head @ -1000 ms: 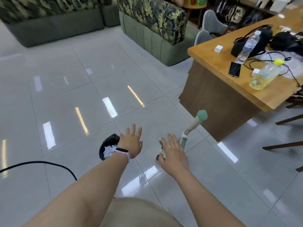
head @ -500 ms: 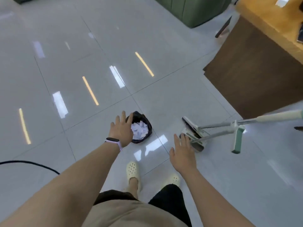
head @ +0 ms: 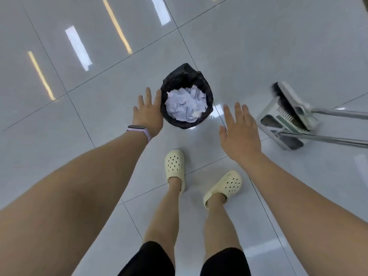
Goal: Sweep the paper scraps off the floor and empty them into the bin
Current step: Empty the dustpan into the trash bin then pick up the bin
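Left hand [head: 148, 114]: stretched forward and down, back of the hand up, fingers straight and a little spread; it holds nothing; its fingertips lie just beside the bin's left rim, and whether they touch the liner cannot be told; a pale lilac band [head: 139, 129] with a dark face sits on the wrist.
Right hand [head: 240, 132]: also stretched forward, palm down, fingers straight and fanned, thumb out to the left; it grips nothing; it hangs over bare floor between the bin and the dustpan, apart from both.
Bin [head: 186, 80]: small and round, lined with a black bag; it stands upright on the floor ahead of the feet, between the two hands and nearer the left one.
Scraps [head: 186, 105]: crumpled white paper, piled inside the bin and filling most of its mouth.
Dustpan [head: 278, 124]: grey and white, lying on the floor at the right, its tray showing no paper; a metal handle runs off the right edge.
Broom [head: 288, 100]: dark bristles in a white head, resting against the dustpan's far side; its own handle also runs off to the right.
Floor [head: 258, 46]: glossy pale grey tiles with thin dark joints; strip lights reflect at upper left.
Clogs [head: 175, 166]: cream, holed, one on each foot; bare legs and black shorts below.
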### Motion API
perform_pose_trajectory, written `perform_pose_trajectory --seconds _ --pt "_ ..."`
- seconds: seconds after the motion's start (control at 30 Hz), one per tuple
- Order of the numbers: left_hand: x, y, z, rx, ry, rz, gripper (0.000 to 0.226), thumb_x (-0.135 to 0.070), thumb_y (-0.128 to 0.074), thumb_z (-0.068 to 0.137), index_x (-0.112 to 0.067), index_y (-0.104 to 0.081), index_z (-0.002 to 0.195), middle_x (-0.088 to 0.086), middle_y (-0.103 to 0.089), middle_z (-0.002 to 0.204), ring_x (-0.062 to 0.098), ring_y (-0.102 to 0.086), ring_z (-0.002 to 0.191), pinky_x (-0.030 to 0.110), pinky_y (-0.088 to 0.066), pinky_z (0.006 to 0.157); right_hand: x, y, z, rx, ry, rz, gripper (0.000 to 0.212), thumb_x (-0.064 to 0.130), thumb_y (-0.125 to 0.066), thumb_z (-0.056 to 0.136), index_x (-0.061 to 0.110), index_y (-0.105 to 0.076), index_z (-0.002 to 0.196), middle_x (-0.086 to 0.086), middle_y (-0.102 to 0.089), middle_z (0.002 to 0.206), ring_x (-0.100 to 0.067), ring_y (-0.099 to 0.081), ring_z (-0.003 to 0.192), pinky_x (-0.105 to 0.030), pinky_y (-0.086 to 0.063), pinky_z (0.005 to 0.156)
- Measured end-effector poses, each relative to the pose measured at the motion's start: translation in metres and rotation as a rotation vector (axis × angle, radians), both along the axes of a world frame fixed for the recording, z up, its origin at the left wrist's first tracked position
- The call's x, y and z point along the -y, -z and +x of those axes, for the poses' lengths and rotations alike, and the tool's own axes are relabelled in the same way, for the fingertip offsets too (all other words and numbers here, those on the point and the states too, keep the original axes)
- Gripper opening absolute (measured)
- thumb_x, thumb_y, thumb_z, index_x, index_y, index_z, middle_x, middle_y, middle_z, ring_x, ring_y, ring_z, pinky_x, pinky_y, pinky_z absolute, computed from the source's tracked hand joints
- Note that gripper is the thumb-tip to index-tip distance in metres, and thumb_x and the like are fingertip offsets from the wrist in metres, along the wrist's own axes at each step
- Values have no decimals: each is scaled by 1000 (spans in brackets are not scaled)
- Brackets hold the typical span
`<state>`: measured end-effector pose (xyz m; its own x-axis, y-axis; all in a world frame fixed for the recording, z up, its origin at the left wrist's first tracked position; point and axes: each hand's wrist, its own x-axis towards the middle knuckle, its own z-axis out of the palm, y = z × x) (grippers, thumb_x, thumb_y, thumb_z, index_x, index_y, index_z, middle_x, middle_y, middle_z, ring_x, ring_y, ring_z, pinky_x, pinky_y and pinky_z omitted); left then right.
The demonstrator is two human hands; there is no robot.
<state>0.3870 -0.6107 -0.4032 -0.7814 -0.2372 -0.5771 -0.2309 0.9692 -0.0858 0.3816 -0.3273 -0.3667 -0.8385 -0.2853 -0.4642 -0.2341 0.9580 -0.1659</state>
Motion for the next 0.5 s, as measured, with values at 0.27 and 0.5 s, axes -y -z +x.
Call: perform_pose_trajectory --seconds 0.27,0.5 --pt "55 120 -54 -42 -641 284 81 -43 -57 92 -37 -15 161 7 -13 167 33 -30 147 44 -42 108 23 148 -28 194 68 44 60 34 -30 104 20 -9 158 -15 -11 163 -32 -10 149 -46 -25 115" --pt "44 160 -66 71 -741 474 6 -21 -58 92 -15 -58 89 14 -71 106 33 -71 95 31 -51 68 67 195 -47 438 824 -318 52 31 -33 105 11 -25 152 -13 -44 144 -32 -47 126 -30 -35 90"
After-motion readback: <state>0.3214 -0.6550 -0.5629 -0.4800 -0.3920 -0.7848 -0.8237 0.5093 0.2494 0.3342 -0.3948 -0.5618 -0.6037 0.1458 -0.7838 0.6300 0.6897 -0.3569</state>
